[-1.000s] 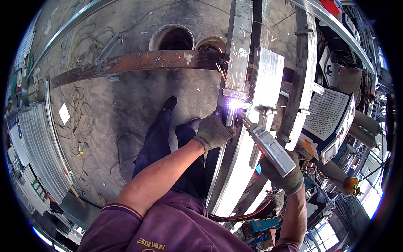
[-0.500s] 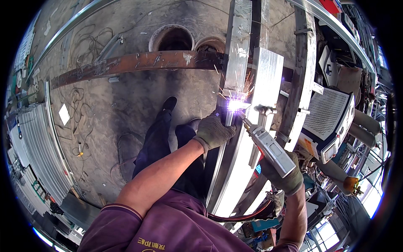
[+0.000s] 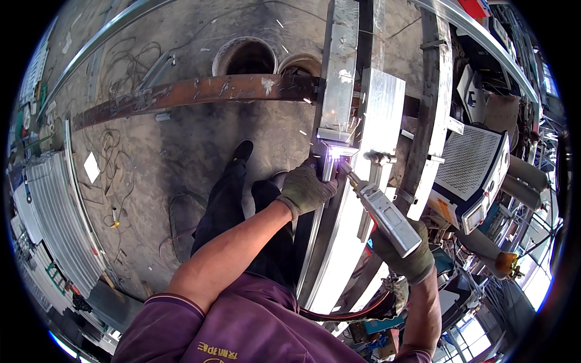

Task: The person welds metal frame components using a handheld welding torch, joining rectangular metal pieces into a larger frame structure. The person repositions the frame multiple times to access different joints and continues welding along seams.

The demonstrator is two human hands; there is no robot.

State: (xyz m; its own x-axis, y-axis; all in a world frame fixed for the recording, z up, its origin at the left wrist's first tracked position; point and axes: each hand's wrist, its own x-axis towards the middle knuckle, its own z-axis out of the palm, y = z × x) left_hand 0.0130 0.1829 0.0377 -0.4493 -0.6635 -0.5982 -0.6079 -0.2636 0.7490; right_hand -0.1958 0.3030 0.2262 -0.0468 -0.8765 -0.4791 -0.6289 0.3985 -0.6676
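Note:
My right hand (image 3: 407,249), in a grey-green work glove, is closed around the body of a silver handheld welding torch (image 3: 389,221). The torch slants up and left, and its thin nozzle ends at a small violet-white glow on a metal joint. My left hand (image 3: 305,190), gloved the same way, grips the edge of a narrow metal bar (image 3: 313,227) just below that glow, thumb toward the torch. Past the joint runs a square metal tube (image 3: 340,91), its near end against a crosswise piece. How far the left fingertips wrap underneath is hidden.
A broad bright metal profile (image 3: 384,103) lies right of the joint, with a steel rail (image 3: 431,115) beyond it. A rusty beam (image 3: 200,95) crosses at the far left, before two buckets. A white-and-blue machine (image 3: 469,163) stands at right. Cables lie on the floor.
The glow at the joint has shrunk and dimmed, and the spray of sparks has thinned to a few scattered streaks. The torch and my right hand have shifted slightly left.

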